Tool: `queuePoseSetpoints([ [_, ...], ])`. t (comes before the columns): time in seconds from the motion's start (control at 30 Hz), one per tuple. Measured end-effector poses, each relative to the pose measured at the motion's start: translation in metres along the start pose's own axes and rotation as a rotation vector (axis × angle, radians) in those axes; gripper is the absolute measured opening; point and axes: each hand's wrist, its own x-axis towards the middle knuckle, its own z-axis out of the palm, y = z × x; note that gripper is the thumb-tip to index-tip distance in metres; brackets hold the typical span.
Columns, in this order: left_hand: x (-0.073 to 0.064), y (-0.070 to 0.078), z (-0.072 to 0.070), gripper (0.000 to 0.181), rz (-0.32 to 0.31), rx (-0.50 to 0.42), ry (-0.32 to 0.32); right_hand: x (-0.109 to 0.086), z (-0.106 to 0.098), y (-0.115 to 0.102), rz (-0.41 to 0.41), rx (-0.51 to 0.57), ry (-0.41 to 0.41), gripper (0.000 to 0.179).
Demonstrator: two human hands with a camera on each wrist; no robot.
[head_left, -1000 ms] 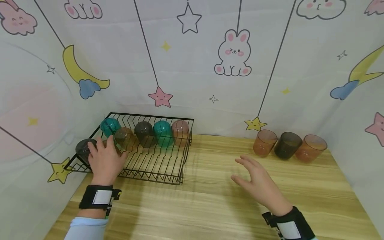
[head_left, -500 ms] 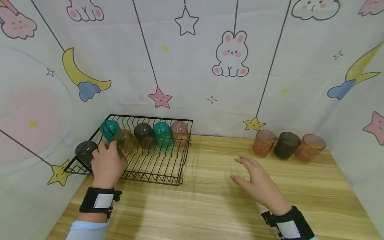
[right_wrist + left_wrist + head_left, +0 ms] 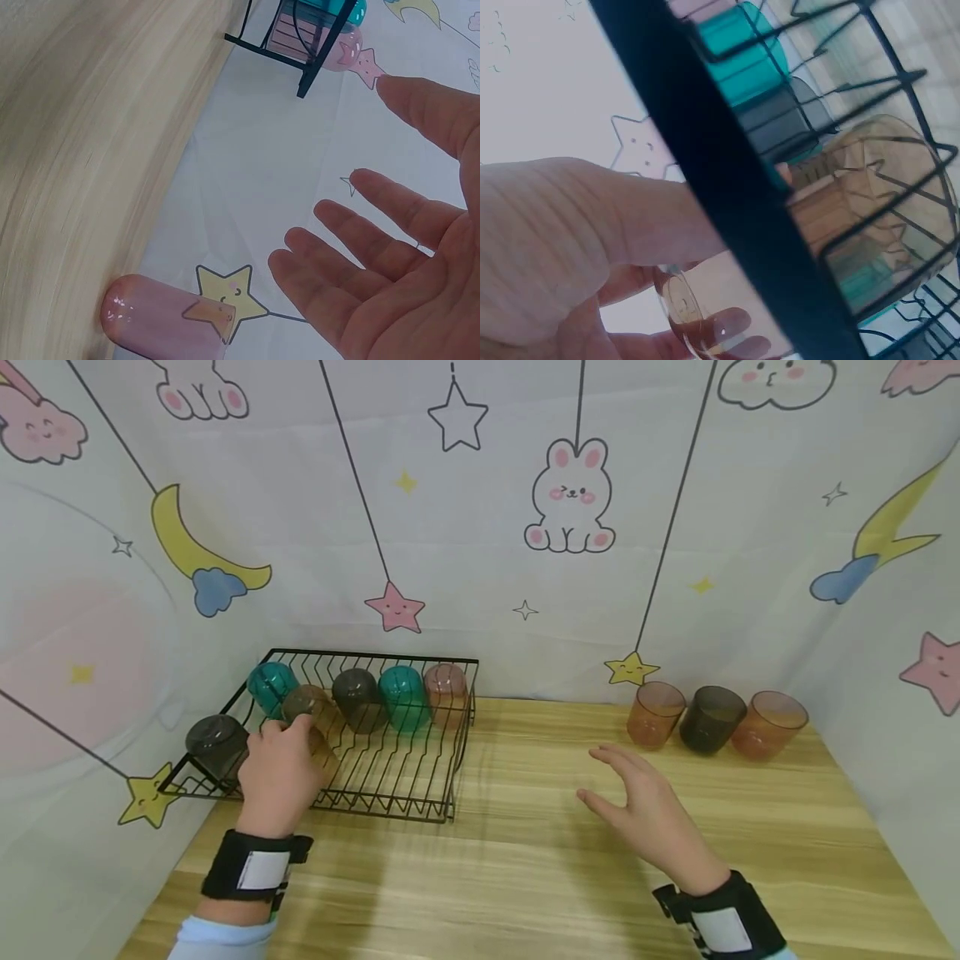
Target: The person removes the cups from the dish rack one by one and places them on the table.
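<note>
My left hand (image 3: 279,777) grips a clear amber cup (image 3: 885,217) at the front of the black wire rack (image 3: 397,817). The thumb lies on one side of the cup and fingers on the other, near its base; the hand covers much of it in the head view. Just left of this hand, a dark grey cup (image 3: 213,745) leans in the rack's corner. Over the wooden table, my right hand (image 3: 660,822) hovers with fingers spread and nothing in it. Beyond it stand an orange-pink cup (image 3: 655,714), a dark grey cup (image 3: 711,720) and another orange-pink cup (image 3: 768,727).
Along the rack's back stand upside-down cups: teal (image 3: 272,685), amber (image 3: 307,703), dark grey (image 3: 358,697), a second teal one (image 3: 405,697) and pink (image 3: 447,693). A white cloth backdrop (image 3: 480,543) with cartoon prints encloses the wooden table (image 3: 525,827) behind and at both sides.
My left hand has shifted a little right, away from the dark grey corner cup, and more of the gripped amber cup shows. My right hand has stayed nearly still.
</note>
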Motion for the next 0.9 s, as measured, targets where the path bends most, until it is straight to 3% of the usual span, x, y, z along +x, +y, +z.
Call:
queuePoseSetpoints([
  [0.2,-0.002,0.013,-0.005,0.057,0.038,-0.017,0.075,0.003,-0.002,-0.002,0.044,0.045,0.018,0.062],
  [0.37,-0.007,0.031,-0.012,0.062,0.085,-0.045,0.142,0.004,-0.004,-0.003,0.104,0.153,0.029,0.065],
  [0.53,-0.012,0.051,-0.017,0.065,0.157,-0.081,0.254,0.004,-0.006,-0.005,0.126,0.222,0.062,0.065],
  [0.73,-0.014,0.076,-0.015,0.067,0.255,-0.172,0.384,0.002,-0.007,-0.009,0.151,0.305,0.093,0.062],
  [0.9,-0.016,0.097,-0.01,0.069,0.31,-0.246,0.424,0.002,-0.006,-0.009,0.16,0.341,0.105,0.06],
])
